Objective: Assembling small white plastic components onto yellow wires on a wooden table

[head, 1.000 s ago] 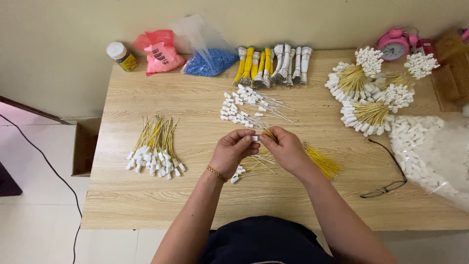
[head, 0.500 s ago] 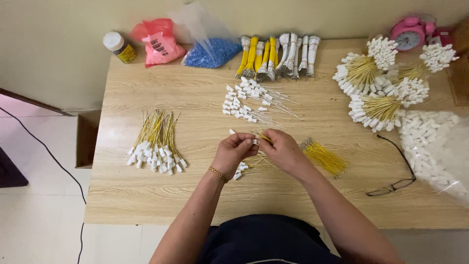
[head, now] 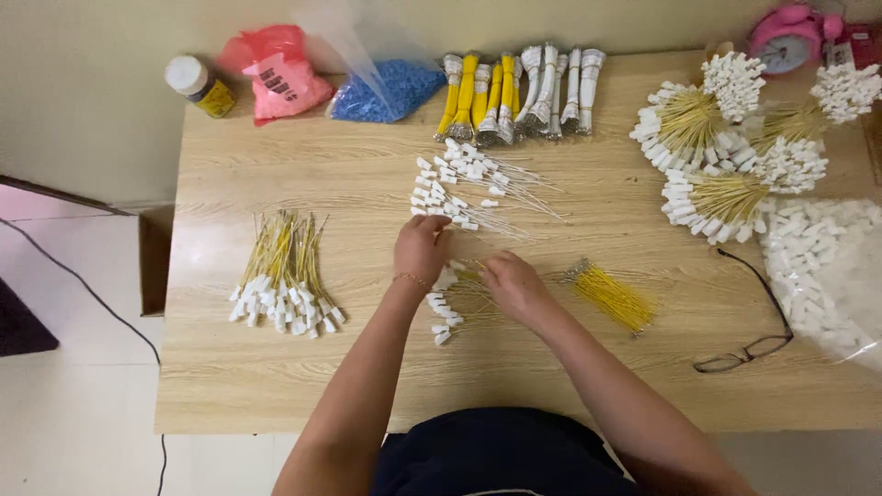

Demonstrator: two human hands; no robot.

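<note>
My left hand (head: 421, 246) reaches forward to the near edge of a loose pile of thin wires with white plastic connectors (head: 464, 188) in the middle of the wooden table (head: 367, 377); its fingertips touch the nearest connectors. My right hand (head: 513, 283) rests low on the table over a small cluster of yellow wires with white connectors (head: 447, 308), fingers curled on them. A bare bundle of yellow wires (head: 611, 296) lies just right of my right hand.
A finished heap of yellow wires with connectors (head: 283, 276) lies at left. Tied bundles (head: 519, 87), a blue bag (head: 386, 90), a red bag (head: 276, 73) and a jar (head: 200, 84) line the back. Fanned bunches (head: 726, 152), a connector bag (head: 827, 266), glasses (head: 749, 344), pink clock (head: 785, 41).
My hands were together in front of me, working one wire. They have parted: the left went forward to the connector pile, the right lowered onto the table.
</note>
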